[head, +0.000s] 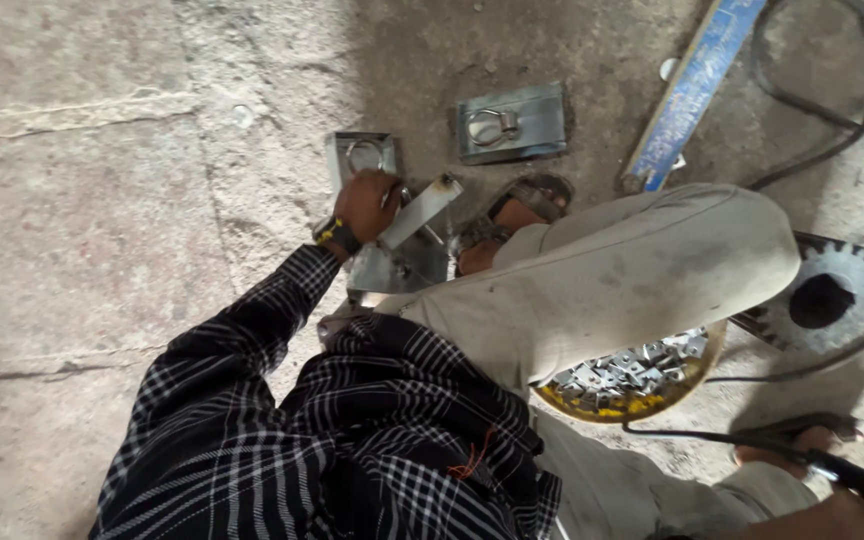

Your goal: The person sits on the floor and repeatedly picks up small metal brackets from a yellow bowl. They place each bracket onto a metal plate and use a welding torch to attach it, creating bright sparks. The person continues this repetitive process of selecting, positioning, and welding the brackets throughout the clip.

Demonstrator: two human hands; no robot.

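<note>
The left hand (365, 203) closes around a short flat steel bar (418, 211), bracing it upright against the grey steel plate (399, 268) on the concrete floor (82, 200), while the right hand's grip cannot be told.

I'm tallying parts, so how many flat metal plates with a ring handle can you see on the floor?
2. One ring plate lies alone on the concrete, above the sandalled foot. The other ring plate sits just beyond the left hand. More may be hidden under the arm.
</note>
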